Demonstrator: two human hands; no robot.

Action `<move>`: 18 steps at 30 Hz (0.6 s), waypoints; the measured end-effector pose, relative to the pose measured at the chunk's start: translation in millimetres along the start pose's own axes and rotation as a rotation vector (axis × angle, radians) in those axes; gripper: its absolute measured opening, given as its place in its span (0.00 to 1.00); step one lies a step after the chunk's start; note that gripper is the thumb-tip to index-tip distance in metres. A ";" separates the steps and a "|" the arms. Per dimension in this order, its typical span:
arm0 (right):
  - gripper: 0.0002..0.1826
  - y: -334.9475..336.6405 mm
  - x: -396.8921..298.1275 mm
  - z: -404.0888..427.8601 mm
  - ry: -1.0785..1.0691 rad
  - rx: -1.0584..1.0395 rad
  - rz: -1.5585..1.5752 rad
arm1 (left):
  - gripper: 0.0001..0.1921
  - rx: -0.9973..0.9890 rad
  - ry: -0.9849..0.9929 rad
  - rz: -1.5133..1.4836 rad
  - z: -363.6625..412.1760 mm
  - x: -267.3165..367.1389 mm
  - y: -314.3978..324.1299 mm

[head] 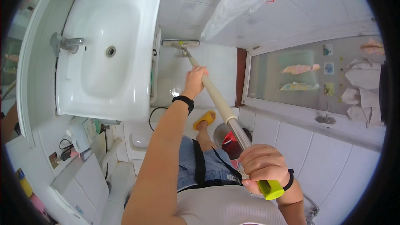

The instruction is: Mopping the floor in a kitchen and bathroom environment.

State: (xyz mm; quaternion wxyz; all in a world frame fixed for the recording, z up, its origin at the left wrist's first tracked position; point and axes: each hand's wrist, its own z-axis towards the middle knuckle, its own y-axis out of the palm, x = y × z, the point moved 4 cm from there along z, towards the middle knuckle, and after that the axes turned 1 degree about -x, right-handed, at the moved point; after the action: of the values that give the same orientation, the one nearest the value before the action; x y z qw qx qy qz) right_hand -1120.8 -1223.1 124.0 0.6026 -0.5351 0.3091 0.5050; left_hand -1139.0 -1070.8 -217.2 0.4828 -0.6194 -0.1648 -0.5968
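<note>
Both my hands are on the long handle of a mop (218,100), which has a cream sleeve, a bare metal section and a lime-green end grip. My left hand (195,79) holds the cream part partway down, beside the sink cabinet. Near the top end, my right hand (264,165) is closed around the handle just above the green cap. The flat mop head (180,43) lies on the white tiled floor (215,68) against the far wall. What is under the head is hidden.
A white washbasin (109,50) with a chrome faucet (70,43) is at the left. A plastic sheet (237,0) hangs at the far wall. A door (287,75) with a brown threshold (241,76) is at the right. Near my foot in a yellow slipper (204,118) stands a red bucket (232,145).
</note>
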 end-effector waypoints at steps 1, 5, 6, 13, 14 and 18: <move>0.09 -1.3 -2.1 -1.2 0.005 -0.001 -0.001 | 0.09 0.010 -0.010 -0.018 -2.5 5.9 -0.7; 0.12 -9.3 -20.8 -6.9 0.061 0.017 0.011 | 0.09 0.045 -0.025 -0.052 -26.8 21.7 -3.9; 0.12 -14.2 -30.3 -11.2 0.044 0.090 0.023 | 0.10 0.088 0.011 0.015 -32.9 39.1 -1.9; 0.08 -43.6 -81.0 -10.5 -0.031 -0.171 0.291 | 0.09 -0.133 -0.086 0.019 -97.9 101.3 2.6; 0.08 -49.9 -82.6 -11.7 -0.033 -0.178 0.301 | 0.09 -0.128 -0.095 0.025 -108.7 105.1 -0.9; 0.09 -45.8 -106.9 -18.2 -0.043 -0.114 0.360 | 0.09 -0.308 -0.161 0.022 -137.8 133.2 3.0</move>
State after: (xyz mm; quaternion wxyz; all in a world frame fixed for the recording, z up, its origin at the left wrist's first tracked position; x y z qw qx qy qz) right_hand -1106.7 -1266.4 232.5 0.4776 -0.4934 0.3581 0.6326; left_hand -1185.6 -1231.3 -123.3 0.3737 -0.7336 -0.1026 -0.5583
